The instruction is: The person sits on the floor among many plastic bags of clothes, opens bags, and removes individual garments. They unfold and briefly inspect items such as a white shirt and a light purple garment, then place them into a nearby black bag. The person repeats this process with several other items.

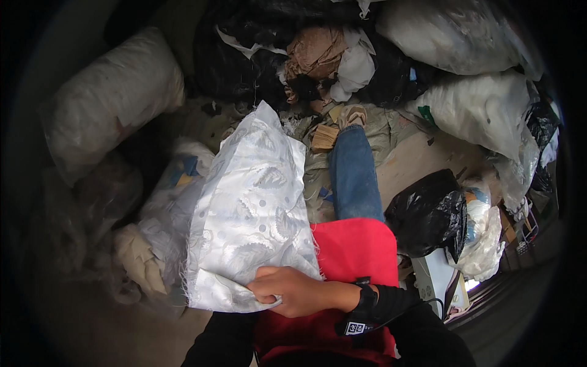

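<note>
A white patterned fabric piece with frayed edges and a raised leaf and dot design lies over my lap and left leg. My right hand grips its lower edge, fingers curled around a fold near the bottom. The left sleeve reaches down to the fabric's lower left, but the left hand itself is hidden beneath or behind the cloth. A red apron covers my lap under the fabric. My right leg, in blue jeans, stretches forward beside the cloth.
Stuffed clear plastic bags stand at the left and upper right. A black plastic bag sits right of my leg. Crumpled brown material lies ahead among black bags. A small beige bundle is beside my shoe.
</note>
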Motion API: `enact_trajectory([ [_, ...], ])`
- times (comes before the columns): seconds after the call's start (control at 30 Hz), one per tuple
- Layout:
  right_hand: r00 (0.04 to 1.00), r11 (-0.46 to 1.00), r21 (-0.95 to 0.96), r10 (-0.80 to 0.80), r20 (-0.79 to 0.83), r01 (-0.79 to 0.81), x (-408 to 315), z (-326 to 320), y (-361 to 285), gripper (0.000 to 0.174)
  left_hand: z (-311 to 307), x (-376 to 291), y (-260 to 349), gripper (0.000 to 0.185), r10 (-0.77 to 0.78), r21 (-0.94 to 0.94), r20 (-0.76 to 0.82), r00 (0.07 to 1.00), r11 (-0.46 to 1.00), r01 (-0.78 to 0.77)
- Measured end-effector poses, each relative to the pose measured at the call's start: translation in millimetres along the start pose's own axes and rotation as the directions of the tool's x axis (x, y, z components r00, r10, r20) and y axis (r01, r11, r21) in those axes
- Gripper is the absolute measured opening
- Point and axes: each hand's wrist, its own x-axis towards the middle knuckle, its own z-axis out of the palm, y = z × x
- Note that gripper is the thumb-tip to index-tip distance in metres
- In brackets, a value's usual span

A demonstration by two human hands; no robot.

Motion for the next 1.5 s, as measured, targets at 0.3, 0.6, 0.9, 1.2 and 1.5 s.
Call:
enact_trajectory([
  [0.3,0.977,0.841,0.511,0.213,-0.014,-0.176,-18.3,-40.3,-19.8,0.047,17.7,26.3,-23.2,0.070,-0.021,0.010,0.069,0.997,1.000,0.021],
  [0.6,0.626,0.879,0.474,0.400,-0.669,-0.056,-90.0,-157.6,13.6,0.037,29.5,24.9,-57.0,0.082,-0.111,-0.260,0.488,0.866,0.928,0.265],
  [0.9,0.439,0.516,-0.327,0.108,-0.892,-0.792,-76.1,-271.1,141.6,0.048,39.5,63.2,-88.0,0.044,-0.160,0.241,-0.079,0.984,0.955,0.175],
  [1.2,0.696,0.642,-0.637,-0.217,-0.685,-0.427,212.9,-353.6,198.6,0.072,18.8,80.5,-47.6,0.040,-0.138,0.994,0.064,0.988,0.096,-0.051],
  [1.5,0.774,0.507,-0.601,0.254,-0.580,-0.617,327.5,-198.1,264.8,0.045,-0.8,59.7,-21.5,0.071,-0.345,0.986,0.110,0.932,-0.084,-0.147],
])
